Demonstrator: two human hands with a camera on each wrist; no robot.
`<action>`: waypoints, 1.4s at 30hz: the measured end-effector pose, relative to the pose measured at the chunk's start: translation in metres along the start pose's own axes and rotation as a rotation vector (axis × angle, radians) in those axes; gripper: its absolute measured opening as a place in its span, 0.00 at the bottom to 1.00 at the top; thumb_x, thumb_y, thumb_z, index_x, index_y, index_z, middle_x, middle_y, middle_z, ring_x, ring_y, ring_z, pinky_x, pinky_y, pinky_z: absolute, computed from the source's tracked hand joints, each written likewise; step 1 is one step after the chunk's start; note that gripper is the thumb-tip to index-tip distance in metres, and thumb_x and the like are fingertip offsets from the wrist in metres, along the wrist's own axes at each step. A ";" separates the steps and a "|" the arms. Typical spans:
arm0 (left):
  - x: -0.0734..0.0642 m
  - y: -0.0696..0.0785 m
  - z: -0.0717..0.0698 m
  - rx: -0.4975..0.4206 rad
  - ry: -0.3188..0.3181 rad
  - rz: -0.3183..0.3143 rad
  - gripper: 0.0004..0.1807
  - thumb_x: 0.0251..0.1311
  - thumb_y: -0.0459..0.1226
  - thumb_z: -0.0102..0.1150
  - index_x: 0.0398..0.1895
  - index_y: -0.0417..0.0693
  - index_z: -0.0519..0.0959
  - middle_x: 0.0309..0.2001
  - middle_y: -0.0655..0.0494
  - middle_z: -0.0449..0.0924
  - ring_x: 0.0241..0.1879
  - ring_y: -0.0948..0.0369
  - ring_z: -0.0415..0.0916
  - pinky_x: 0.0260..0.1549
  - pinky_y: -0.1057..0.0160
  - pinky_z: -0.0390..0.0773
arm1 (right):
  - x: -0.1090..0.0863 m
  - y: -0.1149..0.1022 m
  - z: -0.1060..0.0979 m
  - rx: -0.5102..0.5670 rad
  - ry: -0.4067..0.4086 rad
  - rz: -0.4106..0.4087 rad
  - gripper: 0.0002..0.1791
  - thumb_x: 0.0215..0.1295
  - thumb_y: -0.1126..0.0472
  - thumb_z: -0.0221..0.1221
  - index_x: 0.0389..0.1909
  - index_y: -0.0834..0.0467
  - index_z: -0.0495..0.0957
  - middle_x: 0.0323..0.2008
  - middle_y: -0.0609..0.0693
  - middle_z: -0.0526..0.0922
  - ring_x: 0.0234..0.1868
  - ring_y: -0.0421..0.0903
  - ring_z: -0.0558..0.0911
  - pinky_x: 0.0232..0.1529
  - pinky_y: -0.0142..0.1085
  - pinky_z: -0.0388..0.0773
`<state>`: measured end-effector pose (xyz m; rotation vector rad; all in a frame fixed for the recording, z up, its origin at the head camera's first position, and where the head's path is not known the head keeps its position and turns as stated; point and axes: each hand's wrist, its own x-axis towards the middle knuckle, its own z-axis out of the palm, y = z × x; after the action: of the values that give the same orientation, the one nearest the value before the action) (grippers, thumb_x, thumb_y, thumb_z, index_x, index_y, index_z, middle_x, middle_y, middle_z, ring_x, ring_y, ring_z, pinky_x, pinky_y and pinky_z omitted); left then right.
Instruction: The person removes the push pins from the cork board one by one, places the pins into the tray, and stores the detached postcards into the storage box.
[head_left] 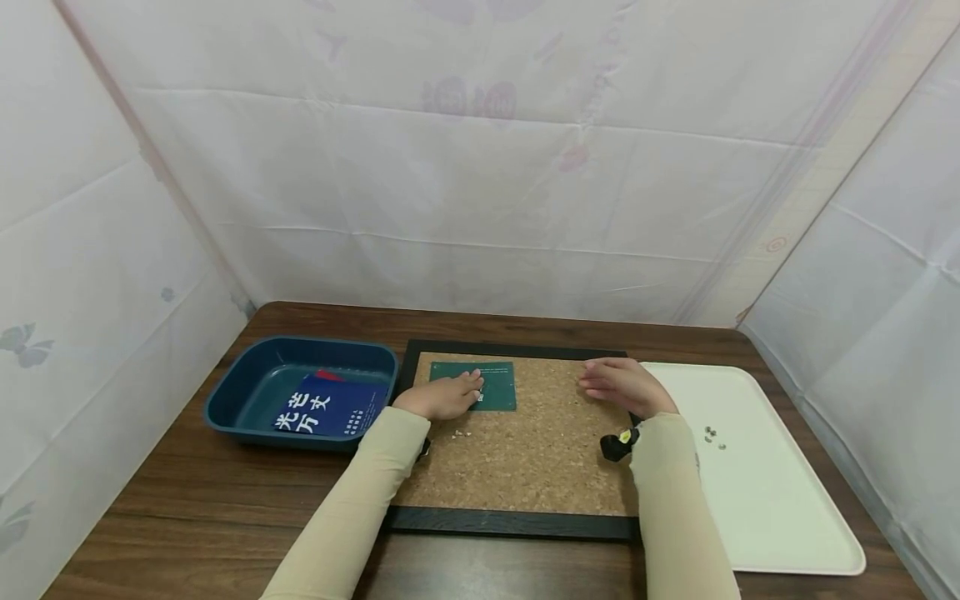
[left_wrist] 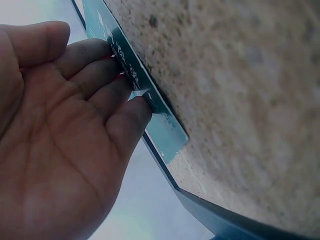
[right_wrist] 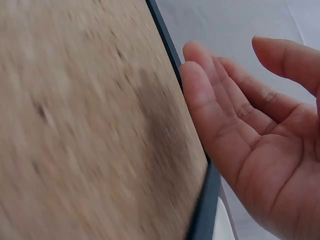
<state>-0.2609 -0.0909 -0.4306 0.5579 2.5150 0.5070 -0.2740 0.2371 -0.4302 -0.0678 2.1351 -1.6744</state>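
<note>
A dark green card [head_left: 498,392] with white print lies flat on the framed cork board [head_left: 540,454], near its upper left corner. My left hand [head_left: 447,396] is over the card's left part, its fingertips [left_wrist: 142,105] right at the printed face and no finger curled round it. Over the board's right edge hovers my right hand [head_left: 626,385], palm turned inward, with nothing in it. In the right wrist view its fingers [right_wrist: 200,90] are extended and the thumb stands apart. Several tiny pale bits [head_left: 461,433] lie on the cork below the left hand.
On the left a blue plastic basin [head_left: 217,408] holds dark blue printed sheets [head_left: 330,407] and a bit of red. A cream tray [head_left: 780,492] at the right carries several small metallic pieces [head_left: 710,433]. White sheeting [head_left: 480,208] encloses the wooden table [head_left: 187,500].
</note>
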 end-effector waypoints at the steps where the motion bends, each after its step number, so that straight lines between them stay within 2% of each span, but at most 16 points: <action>1: 0.000 0.000 0.000 0.001 0.000 -0.001 0.28 0.77 0.46 0.33 0.76 0.50 0.51 0.78 0.54 0.41 0.77 0.55 0.40 0.74 0.51 0.49 | 0.002 -0.001 0.004 -0.001 -0.001 -0.003 0.27 0.74 0.59 0.50 0.65 0.73 0.63 0.59 0.68 0.73 0.51 0.45 0.82 0.52 0.36 0.81; 9: 0.001 0.001 0.000 -0.005 -0.001 -0.002 0.28 0.77 0.46 0.33 0.76 0.51 0.51 0.78 0.54 0.41 0.77 0.54 0.40 0.74 0.50 0.49 | 0.015 -0.002 0.027 -0.029 -0.021 -0.031 0.26 0.73 0.60 0.51 0.65 0.72 0.65 0.58 0.67 0.76 0.53 0.49 0.83 0.53 0.38 0.80; 22: 0.001 -0.002 0.000 -0.023 -0.013 -0.008 0.28 0.77 0.47 0.33 0.76 0.52 0.50 0.78 0.55 0.40 0.77 0.54 0.39 0.74 0.49 0.49 | 0.029 -0.010 0.064 0.003 -0.011 0.016 0.20 0.73 0.62 0.51 0.61 0.69 0.70 0.55 0.65 0.78 0.52 0.49 0.83 0.53 0.38 0.81; 28: 0.001 -0.002 0.000 -0.031 -0.014 -0.019 0.28 0.77 0.47 0.33 0.76 0.52 0.50 0.78 0.55 0.40 0.77 0.54 0.39 0.74 0.49 0.49 | 0.038 -0.011 0.079 0.019 -0.036 0.019 0.19 0.73 0.64 0.50 0.60 0.70 0.70 0.55 0.65 0.78 0.51 0.47 0.83 0.53 0.38 0.80; 42: 0.001 -0.001 -0.001 -0.010 -0.012 -0.015 0.28 0.77 0.47 0.33 0.76 0.51 0.51 0.78 0.53 0.42 0.77 0.53 0.41 0.73 0.48 0.50 | 0.044 -0.018 0.102 0.063 0.052 0.071 0.18 0.72 0.64 0.52 0.57 0.69 0.73 0.49 0.62 0.81 0.43 0.44 0.83 0.50 0.37 0.82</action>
<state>-0.2622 -0.0914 -0.4310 0.5364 2.5021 0.5087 -0.2821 0.1256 -0.4451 0.0696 2.0947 -1.7182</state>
